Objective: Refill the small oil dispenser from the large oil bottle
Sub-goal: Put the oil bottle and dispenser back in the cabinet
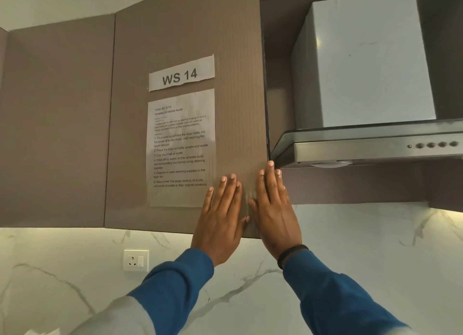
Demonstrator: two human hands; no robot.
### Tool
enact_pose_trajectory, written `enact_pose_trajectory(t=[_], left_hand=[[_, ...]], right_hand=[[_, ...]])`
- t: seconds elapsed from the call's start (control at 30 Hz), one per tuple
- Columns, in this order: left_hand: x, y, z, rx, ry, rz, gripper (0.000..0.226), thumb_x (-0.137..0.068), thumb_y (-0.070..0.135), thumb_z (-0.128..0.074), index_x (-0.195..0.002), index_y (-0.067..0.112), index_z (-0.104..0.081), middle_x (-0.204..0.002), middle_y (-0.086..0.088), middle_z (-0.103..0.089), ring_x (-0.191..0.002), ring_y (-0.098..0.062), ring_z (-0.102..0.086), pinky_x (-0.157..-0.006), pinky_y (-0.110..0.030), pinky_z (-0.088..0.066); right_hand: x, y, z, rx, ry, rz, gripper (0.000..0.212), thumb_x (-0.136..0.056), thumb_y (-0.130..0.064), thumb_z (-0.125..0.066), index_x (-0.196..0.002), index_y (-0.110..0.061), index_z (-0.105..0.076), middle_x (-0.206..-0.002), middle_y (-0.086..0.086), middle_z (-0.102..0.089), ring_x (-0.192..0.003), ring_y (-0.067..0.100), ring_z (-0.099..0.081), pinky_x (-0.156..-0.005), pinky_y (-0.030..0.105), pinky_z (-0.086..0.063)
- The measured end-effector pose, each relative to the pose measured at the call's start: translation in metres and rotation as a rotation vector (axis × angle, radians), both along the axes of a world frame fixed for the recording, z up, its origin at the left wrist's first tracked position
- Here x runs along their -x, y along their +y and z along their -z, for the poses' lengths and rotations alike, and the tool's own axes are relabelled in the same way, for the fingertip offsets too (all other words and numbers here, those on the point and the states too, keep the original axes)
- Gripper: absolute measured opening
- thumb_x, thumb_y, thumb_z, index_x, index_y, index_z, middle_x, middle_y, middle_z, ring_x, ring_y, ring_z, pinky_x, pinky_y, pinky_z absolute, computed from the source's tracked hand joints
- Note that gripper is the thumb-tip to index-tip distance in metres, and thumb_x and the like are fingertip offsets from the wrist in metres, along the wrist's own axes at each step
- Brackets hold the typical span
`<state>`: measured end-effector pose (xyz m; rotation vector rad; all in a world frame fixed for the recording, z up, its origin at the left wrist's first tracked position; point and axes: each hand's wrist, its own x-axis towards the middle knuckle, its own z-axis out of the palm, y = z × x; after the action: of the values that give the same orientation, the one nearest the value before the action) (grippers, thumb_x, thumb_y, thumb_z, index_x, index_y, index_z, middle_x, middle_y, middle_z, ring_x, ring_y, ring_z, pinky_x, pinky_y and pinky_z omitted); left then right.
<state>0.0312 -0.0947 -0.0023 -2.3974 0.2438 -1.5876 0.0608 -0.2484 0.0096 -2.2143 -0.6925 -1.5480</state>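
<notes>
Both hands, left (220,216) and right (274,209), flat on cabinet door (188,46).

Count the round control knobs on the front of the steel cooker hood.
4 round metal knobs sit in a row along the stainless-steel cooker hood front strip, near its right end, beside one smaller dot; more may lie beyond the frame edge.

The cabinet door (188,46) under my palms is matt brown with a fine ribbed grain. The "WS 14" label (181,73) is plain white paper; the instruction sheet (181,146) below it has a glossy, filmy sheen. The range hood (363,144) is brushed metal. The backsplash (363,247) looks like smooth white marble with grey veins. My sleeves (333,292) are soft blue cloth.
</notes>
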Motion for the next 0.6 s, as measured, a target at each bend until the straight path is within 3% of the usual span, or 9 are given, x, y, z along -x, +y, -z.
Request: enact_pose_trajectory(t=[0.2,0.43,0.6], left_hand=[[-0.017,0.003,-0.007,-0.053,0.042,-0.056,0.07,-0.105,0.053,-0.024,-0.158,0.007,-0.021,-0.167,-0.011,-0.008,-0.155,-0.029,-0.003,-0.123,-0.053,-0.018],[-0.031,0.002,-0.013,-0.058,0.098,-0.065,0.072,-0.103,0.054,-0.018,-0.159,0.009,-0.019,-0.168,-0.009,-0.009,-0.155,-0.029,-0.002,-0.122,-0.05,-0.005],[-0.04,0.002,-0.018,-0.034,0.096,-0.021,0.069,-0.099,0.05,-0.031,-0.154,0.009,-0.035,-0.164,-0.009,-0.024,-0.153,-0.029,-0.018,-0.123,-0.048,-0.012]], right_hand=[[-0.015,-0.002,-0.003,0.013,0.149,0.001,0.074,-0.104,-0.04,-0.037,-0.157,-0.015,0.008,-0.163,0.004,0.025,-0.151,0.031,0.01,-0.122,0.046,-0.02],[-0.024,-0.01,-0.009,0.088,0.237,0.057,0.082,-0.102,-0.041,-0.045,-0.156,-0.017,0.011,-0.162,0.002,0.027,-0.151,0.034,0.007,-0.122,0.046,-0.017],[-0.029,-0.012,-0.007,0.139,0.3,0.127,0.094,-0.098,-0.047,-0.052,-0.156,-0.016,0.014,-0.162,0.003,0.026,-0.151,0.038,0.006,-0.121,0.047,-0.016]])
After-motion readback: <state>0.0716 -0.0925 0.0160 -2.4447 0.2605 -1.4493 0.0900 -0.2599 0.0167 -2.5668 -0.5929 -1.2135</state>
